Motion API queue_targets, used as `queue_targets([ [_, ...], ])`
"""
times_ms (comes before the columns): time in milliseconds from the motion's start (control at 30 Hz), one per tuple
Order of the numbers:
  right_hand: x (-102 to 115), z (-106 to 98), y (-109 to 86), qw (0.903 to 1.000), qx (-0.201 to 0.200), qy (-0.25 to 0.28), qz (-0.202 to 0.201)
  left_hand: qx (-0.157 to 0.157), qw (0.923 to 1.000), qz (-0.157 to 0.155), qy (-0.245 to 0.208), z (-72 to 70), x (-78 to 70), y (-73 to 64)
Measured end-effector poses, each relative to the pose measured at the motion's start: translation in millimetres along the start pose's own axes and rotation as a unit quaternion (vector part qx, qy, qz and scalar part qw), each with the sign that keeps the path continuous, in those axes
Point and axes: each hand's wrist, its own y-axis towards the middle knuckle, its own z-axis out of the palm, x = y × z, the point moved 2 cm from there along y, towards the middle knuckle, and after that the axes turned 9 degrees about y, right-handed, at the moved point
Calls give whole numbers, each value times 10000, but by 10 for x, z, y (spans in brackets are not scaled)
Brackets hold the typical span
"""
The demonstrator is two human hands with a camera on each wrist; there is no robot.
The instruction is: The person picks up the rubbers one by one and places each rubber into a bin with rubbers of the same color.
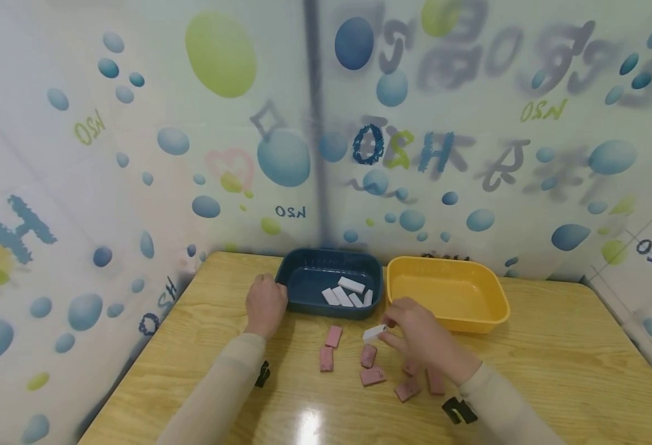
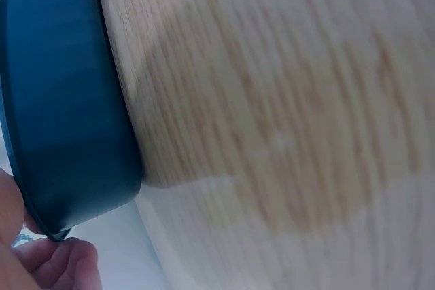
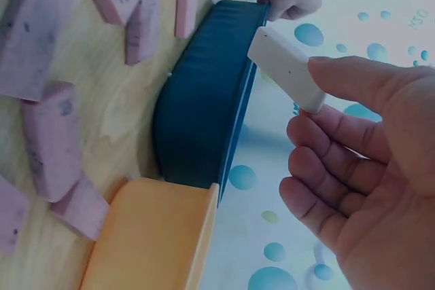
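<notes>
My left hand (image 1: 266,304) grips the left end of the dark blue tray (image 1: 284,276). In the left wrist view, its fingers (image 2: 60,263) curl at the rim of the same tray (image 2: 58,100). Between thumb and fingertips, my right hand (image 1: 423,339) pinches a small white rectangular block (image 1: 374,334), held up in front of the two trays. The right wrist view shows that white block (image 3: 289,69) gripped near one end, with small dark specks on it. Several similar white blocks (image 1: 351,285) lie inside the blue tray, toward its right side.
Several pink blocks (image 1: 372,376) with dark marks lie scattered on the wooden table (image 1: 192,371), some partly under my right hand. A yellow tray (image 1: 442,289) stands right of the blue one. Two black clips (image 1: 459,410) show by the sleeves. Patterned curtains (image 1: 314,204) hang behind.
</notes>
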Motion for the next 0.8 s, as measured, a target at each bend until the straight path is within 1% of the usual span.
queue_targets([
  [100,-17,-9,48,9997,-225,-26,-6,12,10000,-33,-67,-4,-3,0],
  [233,-30,4,116,9988,-485,-81,65,-52,9999,-37,-124,0,3,-3],
  [367,-59,50,184,9971,-722,58,243,-127,9999,-5,-111,23,14,-5],
  [500,-99,115,260,9942,-974,258,371,-119,9999,-30,-117,37,22,-4],
  [600,-125,168,319,9926,-1050,328,507,-69,9999,-69,-116,39,23,-1],
  [800,-156,274,437,9908,-1013,278,856,-46,9999,-103,-121,35,19,1],
])
